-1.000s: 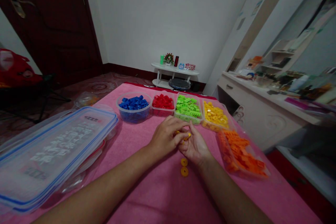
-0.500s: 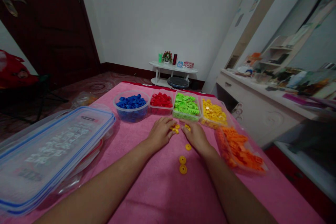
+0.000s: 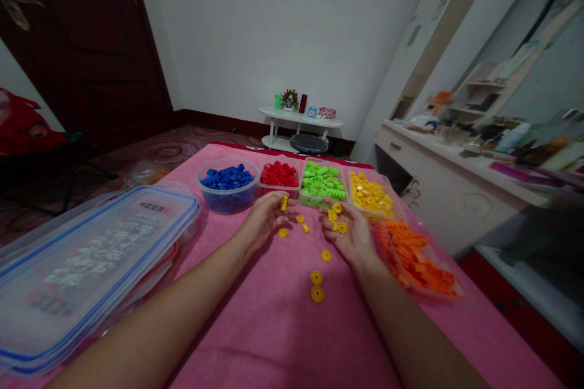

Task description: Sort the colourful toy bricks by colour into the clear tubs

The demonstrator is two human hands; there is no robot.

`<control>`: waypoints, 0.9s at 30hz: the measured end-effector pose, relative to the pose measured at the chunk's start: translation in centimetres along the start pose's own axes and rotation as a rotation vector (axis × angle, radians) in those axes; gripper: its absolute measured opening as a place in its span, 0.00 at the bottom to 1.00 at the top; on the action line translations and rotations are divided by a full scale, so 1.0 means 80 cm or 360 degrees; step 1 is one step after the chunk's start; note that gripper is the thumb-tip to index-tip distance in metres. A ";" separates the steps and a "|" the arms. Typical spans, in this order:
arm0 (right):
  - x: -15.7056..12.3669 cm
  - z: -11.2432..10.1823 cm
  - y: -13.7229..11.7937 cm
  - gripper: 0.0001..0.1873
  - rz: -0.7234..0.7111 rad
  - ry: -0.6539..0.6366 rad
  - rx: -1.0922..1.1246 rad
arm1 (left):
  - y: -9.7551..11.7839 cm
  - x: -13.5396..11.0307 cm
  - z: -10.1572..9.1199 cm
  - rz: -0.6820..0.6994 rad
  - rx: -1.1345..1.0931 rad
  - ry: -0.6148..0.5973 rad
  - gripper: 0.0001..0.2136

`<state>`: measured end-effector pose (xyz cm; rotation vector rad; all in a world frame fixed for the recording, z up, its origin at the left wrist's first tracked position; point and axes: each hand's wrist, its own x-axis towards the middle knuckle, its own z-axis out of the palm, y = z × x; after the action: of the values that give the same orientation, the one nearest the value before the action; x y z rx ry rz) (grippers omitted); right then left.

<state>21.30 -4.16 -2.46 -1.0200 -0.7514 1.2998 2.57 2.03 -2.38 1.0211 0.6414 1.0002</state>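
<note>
Over the middle of the pink-covered table [image 3: 264,328], a yellow piece [image 3: 283,203] is pinched by the left hand [image 3: 263,219], while a yellow cluster [image 3: 333,216] is cradled in the right hand [image 3: 353,236], which is turned palm up with its fingers loosely curled. From between the hands toward the near edge, six loose yellow pieces [image 3: 317,295] are scattered. Near the far edge, four brick-filled tubs [image 3: 279,190] are lined up, and by the right edge an orange-filled tub [image 3: 390,258] is placed.

A pink cloth [image 3: 255,340] carries tubs [image 3: 228,202] of bricks [image 3: 228,177], stacked lids [image 3: 100,267] and yellow pieces [image 3: 317,295].
</note>
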 end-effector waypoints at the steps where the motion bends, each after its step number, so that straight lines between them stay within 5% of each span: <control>1: -0.002 0.002 0.000 0.18 -0.0003 -0.0021 0.0009 | 0.005 0.001 -0.003 -0.0060 -0.0077 0.0003 0.13; 4: -0.003 0.010 0.010 0.17 -0.0134 0.0038 -0.0425 | 0.010 0.005 -0.014 -0.0055 0.0308 0.0059 0.15; 10: 0.002 0.017 0.032 0.09 -0.0576 0.0028 -0.1684 | 0.005 0.004 -0.032 0.0176 0.2016 -0.0180 0.15; 16: -0.003 0.019 0.037 0.11 -0.0556 0.0031 -0.2085 | -0.003 -0.003 -0.031 0.0167 0.2253 -0.0275 0.07; 20: -0.006 0.029 0.028 0.07 -0.0419 0.0071 -0.1318 | 0.002 -0.003 -0.016 0.0329 0.1614 -0.0102 0.10; 24: -0.021 0.049 0.013 0.13 0.0225 -0.0188 0.0026 | 0.024 -0.021 0.023 0.0625 0.0875 0.0203 0.13; 27: -0.032 0.074 0.022 0.15 0.0547 -0.0330 0.0478 | 0.033 -0.045 0.051 0.0790 0.0816 0.0204 0.10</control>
<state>14.83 -5.67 -1.46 -0.7989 -0.5248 1.7773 3.38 -2.40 1.64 1.6287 0.7916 1.3778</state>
